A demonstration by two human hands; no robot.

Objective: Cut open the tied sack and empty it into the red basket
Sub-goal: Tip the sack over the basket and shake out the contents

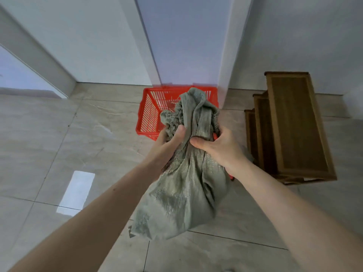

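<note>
- The left hand (172,139) and the right hand (218,148) both squeeze the neck of the green sack (182,185); the sack hangs above the floor (59,134)
- The red basket (151,112) sits just behind the sack, near a wooden stool (294,124)
- Something red pokes out under the right hand; I cannot tell what

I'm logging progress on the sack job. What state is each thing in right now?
Grey-green woven sack: off the floor, neck bunched, bulging at the bottom.
Left hand: closed on the neck.
Right hand: closed on the neck, with something red.
Red slatted plastic basket: upright on the floor, contents hidden.
</note>
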